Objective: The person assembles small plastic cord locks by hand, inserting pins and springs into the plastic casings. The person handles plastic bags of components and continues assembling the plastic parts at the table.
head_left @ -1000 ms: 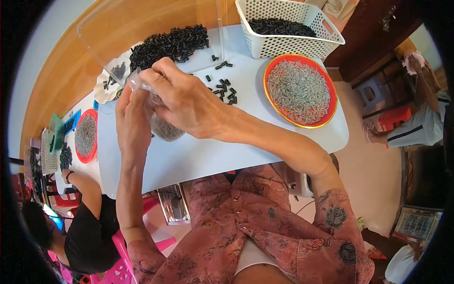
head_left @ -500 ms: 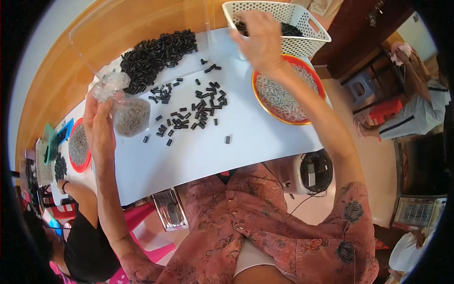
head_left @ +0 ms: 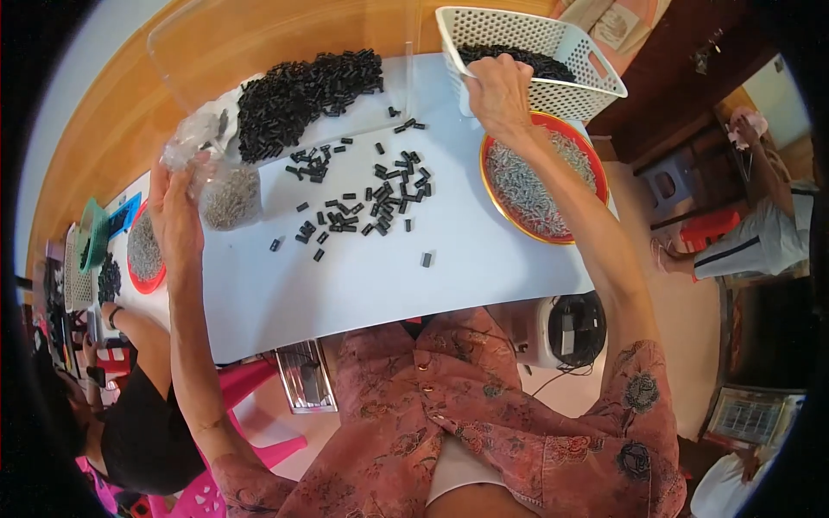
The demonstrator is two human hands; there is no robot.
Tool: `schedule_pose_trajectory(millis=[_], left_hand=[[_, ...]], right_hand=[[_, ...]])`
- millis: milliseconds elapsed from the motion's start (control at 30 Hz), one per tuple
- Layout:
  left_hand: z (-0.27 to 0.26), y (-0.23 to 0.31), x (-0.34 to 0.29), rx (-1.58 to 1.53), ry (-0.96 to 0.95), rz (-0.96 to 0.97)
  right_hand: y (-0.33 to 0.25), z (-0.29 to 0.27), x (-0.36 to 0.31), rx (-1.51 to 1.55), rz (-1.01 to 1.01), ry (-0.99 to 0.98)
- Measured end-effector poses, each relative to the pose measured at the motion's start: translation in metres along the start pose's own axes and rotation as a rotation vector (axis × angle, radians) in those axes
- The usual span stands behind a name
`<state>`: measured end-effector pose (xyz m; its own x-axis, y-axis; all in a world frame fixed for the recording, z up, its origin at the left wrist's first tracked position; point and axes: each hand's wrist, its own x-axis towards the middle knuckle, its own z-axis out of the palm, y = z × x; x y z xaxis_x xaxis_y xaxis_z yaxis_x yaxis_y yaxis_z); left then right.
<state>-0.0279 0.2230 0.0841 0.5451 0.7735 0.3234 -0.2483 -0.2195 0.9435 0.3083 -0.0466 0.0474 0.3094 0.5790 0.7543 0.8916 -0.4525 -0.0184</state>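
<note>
A clear plastic bag (head_left: 231,197) with small grey metal pieces, which look like screws, rests on the left side of the table. My left hand (head_left: 175,203) is closed round the gathered upper part of it. At the far right, my right hand (head_left: 501,97) bends its fingers over the near rim of a white perforated basket (head_left: 587,102); the fingertips are hidden. Black pieces (head_left: 518,62) lie inside the basket. Below my right wrist stands a red bowl (head_left: 596,173) full of similar screws. Short black rectangular blocks (head_left: 380,203) are scattered mid-table.
A large heap of black blocks (head_left: 302,95) lies in a transparent tray (head_left: 410,95) at the back. On the left, a co-worker's arm (head_left: 142,332) reaches near another red bowl (head_left: 145,255) and a green basket (head_left: 93,233). Another person (head_left: 768,224) sits at right.
My left hand has moved a little left and the bag with it. My right hand, blurred before above the basket, has come nearer and now bends over its rim. The whole view has shifted slightly.
</note>
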Motion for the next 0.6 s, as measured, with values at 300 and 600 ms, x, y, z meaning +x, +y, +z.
schedule_pose_trajectory(millis=[300,600], left_hand=[[-0.017,-0.001,0.008,0.032,0.056,0.016],[-0.041,0.013,0.014,0.096,0.125,0.149]], right_hand=[[-0.033,0.017,0.009,0.066,-0.097,0.045],[-0.066,-0.026,0.007,0.123,-0.150,0.139]])
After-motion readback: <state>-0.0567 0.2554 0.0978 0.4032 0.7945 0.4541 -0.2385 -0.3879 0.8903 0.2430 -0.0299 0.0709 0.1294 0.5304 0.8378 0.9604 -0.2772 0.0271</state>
